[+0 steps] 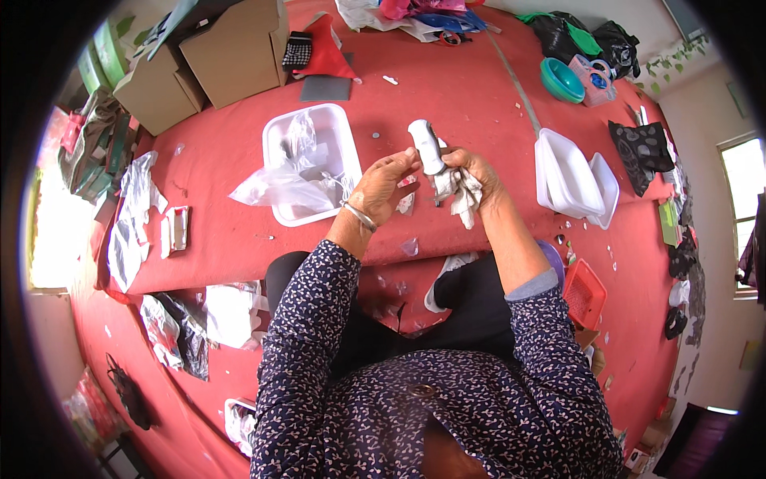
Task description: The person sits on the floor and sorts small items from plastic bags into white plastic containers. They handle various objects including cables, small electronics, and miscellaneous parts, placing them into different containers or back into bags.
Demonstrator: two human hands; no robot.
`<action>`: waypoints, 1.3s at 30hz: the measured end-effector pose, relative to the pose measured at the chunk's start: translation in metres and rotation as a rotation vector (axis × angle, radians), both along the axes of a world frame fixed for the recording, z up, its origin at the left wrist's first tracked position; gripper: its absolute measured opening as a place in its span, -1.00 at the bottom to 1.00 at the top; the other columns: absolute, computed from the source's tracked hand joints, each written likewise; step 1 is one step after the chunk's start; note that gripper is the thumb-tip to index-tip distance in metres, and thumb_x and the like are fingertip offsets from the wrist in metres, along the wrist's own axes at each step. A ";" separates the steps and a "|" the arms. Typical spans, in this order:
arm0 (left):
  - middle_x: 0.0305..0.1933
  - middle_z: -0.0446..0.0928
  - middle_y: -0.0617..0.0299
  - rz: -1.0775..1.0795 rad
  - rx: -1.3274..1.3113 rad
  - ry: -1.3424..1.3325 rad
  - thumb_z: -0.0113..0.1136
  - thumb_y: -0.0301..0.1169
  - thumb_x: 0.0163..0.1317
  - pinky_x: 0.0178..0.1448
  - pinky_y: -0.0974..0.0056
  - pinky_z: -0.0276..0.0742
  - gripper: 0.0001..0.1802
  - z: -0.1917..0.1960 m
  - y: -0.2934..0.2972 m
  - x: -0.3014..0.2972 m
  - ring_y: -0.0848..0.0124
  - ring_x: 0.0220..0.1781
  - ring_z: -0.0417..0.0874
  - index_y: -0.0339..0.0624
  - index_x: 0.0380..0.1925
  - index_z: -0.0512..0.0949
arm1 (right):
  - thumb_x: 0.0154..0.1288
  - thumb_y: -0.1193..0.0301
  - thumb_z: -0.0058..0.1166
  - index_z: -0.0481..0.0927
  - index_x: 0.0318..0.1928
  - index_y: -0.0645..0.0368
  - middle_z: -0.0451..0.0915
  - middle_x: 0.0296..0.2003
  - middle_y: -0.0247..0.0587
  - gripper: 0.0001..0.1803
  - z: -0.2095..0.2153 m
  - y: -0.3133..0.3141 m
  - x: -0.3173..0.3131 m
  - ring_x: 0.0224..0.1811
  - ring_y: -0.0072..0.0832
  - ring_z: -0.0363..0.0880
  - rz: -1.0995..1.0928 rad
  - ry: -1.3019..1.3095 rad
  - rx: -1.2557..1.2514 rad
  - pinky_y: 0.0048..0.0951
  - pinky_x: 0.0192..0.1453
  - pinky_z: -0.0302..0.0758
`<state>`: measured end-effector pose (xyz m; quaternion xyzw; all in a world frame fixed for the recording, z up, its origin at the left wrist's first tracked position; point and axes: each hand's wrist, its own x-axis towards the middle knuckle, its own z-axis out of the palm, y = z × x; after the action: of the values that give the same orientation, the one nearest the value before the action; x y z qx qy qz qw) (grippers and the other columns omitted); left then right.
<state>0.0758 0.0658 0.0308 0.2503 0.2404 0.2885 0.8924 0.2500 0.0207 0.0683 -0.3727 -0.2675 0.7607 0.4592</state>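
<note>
I am gripping a white tube (427, 145) upright in my right hand (471, 172), together with a crumpled white rag (459, 195), while my left hand (381, 185) is pinching the tube's side. Two cardboard boxes (211, 60) are standing far left; one white tray (311, 164) (holding a clear plastic bag (279, 185)) is lying ahead, two stacked trays (573, 180) right, all on the red table (463, 88).

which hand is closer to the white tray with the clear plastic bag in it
Left. The left hand is just right of the white tray, near its rim. The right hand, holding a white cylinder, is farther right.
</note>
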 end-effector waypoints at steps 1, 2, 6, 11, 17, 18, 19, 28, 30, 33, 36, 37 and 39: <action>-0.21 0.46 0.36 -0.012 0.013 -0.054 -0.04 -0.30 0.19 0.03 0.25 0.30 -0.75 -0.001 -0.001 0.001 0.46 -0.13 0.42 -0.12 -0.17 0.44 | -0.01 0.38 0.02 0.49 -0.26 0.40 0.55 -0.46 -0.19 -0.67 -0.001 0.000 0.004 -0.50 -0.59 0.51 0.050 -0.046 -0.004 -0.62 -0.38 0.47; -0.20 0.46 0.35 -0.019 0.025 -0.105 -0.04 -0.30 0.19 0.04 0.23 0.29 -0.76 -0.004 -0.001 0.000 0.45 -0.12 0.42 -0.12 -0.17 0.44 | 0.02 0.38 0.01 0.49 -0.25 0.36 0.54 -0.44 -0.24 -0.69 0.008 0.000 -0.004 -0.49 -0.66 0.47 0.065 -0.187 0.037 -0.65 -0.38 0.43; -0.27 0.49 0.36 -0.001 -0.040 -0.173 -0.02 -0.31 0.20 0.05 0.27 0.27 -0.81 0.006 -0.005 0.000 0.51 -0.18 0.43 -0.12 -0.27 0.49 | 0.05 0.39 -0.01 0.48 -0.24 0.34 0.51 -0.44 -0.31 -0.72 0.011 -0.002 -0.016 -0.48 -0.68 0.44 0.031 -0.338 0.084 -0.65 -0.38 0.40; -0.12 0.46 0.23 0.025 0.000 -0.287 0.03 -0.33 0.14 0.12 0.19 0.26 -0.73 -0.013 0.001 0.000 0.39 -0.06 0.43 -0.19 -0.17 0.44 | 0.08 0.32 0.04 0.48 -0.28 0.33 0.50 -0.47 -0.33 -0.70 0.025 -0.007 -0.024 -0.48 -0.69 0.45 0.036 -0.360 0.087 -0.67 -0.39 0.39; -0.06 0.43 0.00 0.087 -0.032 -0.301 0.01 -0.37 0.15 0.16 0.17 0.30 -0.72 0.009 -0.002 -0.001 0.21 -0.02 0.45 -0.33 -0.19 0.38 | 0.11 0.25 0.06 0.49 -0.36 0.26 0.46 -0.58 -0.38 -0.72 0.017 -0.006 0.000 -0.53 -0.71 0.43 -0.263 -0.492 0.014 -0.66 -0.44 0.39; -0.07 0.43 -0.06 0.092 -0.017 -0.235 -0.01 -0.36 0.16 0.11 0.19 0.37 -0.69 0.014 -0.004 -0.001 0.18 -0.05 0.48 -0.37 -0.17 0.35 | 0.11 0.25 0.07 0.49 -0.38 0.25 0.45 -0.59 -0.39 -0.72 0.017 -0.004 0.003 -0.54 -0.71 0.42 -0.383 -0.540 0.076 -0.66 -0.45 0.38; -0.13 0.45 -0.01 0.077 0.033 -0.182 -0.01 -0.37 0.17 0.04 0.21 0.41 -0.72 0.013 -0.004 0.000 0.20 -0.09 0.50 -0.36 -0.20 0.37 | 0.11 0.25 0.07 0.49 -0.40 0.23 0.45 -0.60 -0.40 -0.73 0.017 -0.004 0.004 -0.54 -0.72 0.41 -0.503 -0.586 0.137 -0.66 -0.45 0.38; -0.34 0.50 0.19 0.066 0.473 0.185 0.09 -0.35 0.10 -0.26 0.41 0.50 -0.70 0.014 -0.020 0.009 0.49 -0.33 0.54 -0.36 -0.26 0.38 | -0.01 0.36 0.05 0.43 -0.40 0.14 0.45 -0.46 -0.22 -0.83 0.019 0.000 -0.055 -0.40 -0.26 0.45 -0.567 -1.584 1.001 -0.32 -0.35 0.41; -0.37 0.51 0.19 0.010 0.488 0.254 0.11 -0.37 0.09 -0.30 0.42 0.50 -0.72 0.008 -0.016 0.006 0.49 -0.37 0.55 -0.36 -0.27 0.39 | 0.00 0.36 0.05 0.42 -0.38 0.13 0.45 -0.46 -0.24 -0.83 0.017 0.003 -0.050 -0.41 -0.29 0.45 -0.566 -1.635 0.992 -0.32 -0.37 0.40; -0.41 0.53 0.17 -0.026 0.522 0.312 0.14 -0.43 0.06 -0.36 0.45 0.49 -0.76 0.008 -0.018 0.005 0.50 -0.43 0.55 -0.36 -0.31 0.41 | 0.02 0.38 0.04 0.42 -0.36 0.13 0.46 -0.47 -0.24 -0.84 0.015 0.013 -0.030 -0.43 -0.34 0.46 -0.702 -1.671 0.932 -0.35 -0.40 0.40; -0.44 0.54 0.16 0.002 0.589 0.371 0.17 -0.45 0.02 -0.38 0.45 0.48 -0.76 0.008 -0.022 0.005 0.52 -0.44 0.55 -0.39 -0.35 0.43 | 0.07 0.40 0.03 0.45 -0.38 0.18 0.46 -0.55 -0.29 -0.87 0.020 0.014 -0.001 -0.54 -0.52 0.43 -0.903 -1.449 0.655 -0.48 -0.50 0.37; -0.49 0.54 0.14 0.084 0.697 0.478 0.18 -0.44 -0.01 -0.42 0.43 0.46 -0.77 0.013 -0.024 0.004 0.49 -0.48 0.56 -0.38 -0.39 0.44 | 0.08 0.41 0.03 0.46 -0.40 0.22 0.45 -0.59 -0.32 -0.87 0.028 0.011 0.004 -0.59 -0.60 0.40 -0.900 -1.141 0.428 -0.55 -0.54 0.35; -0.58 0.53 0.10 0.249 0.914 0.680 0.20 -0.42 -0.07 -0.49 0.39 0.43 -0.78 0.024 -0.028 0.006 0.44 -0.56 0.57 -0.36 -0.46 0.45 | 0.10 0.43 0.02 0.46 -0.43 0.27 0.43 -0.62 -0.36 -0.86 0.024 0.012 0.015 -0.64 -0.71 0.34 -0.947 -0.913 0.376 -0.64 -0.63 0.28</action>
<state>0.0815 0.0382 0.0549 0.6583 0.3923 0.3691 0.5258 0.2650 0.0323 0.0926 -0.6470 -0.3700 0.1849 0.6406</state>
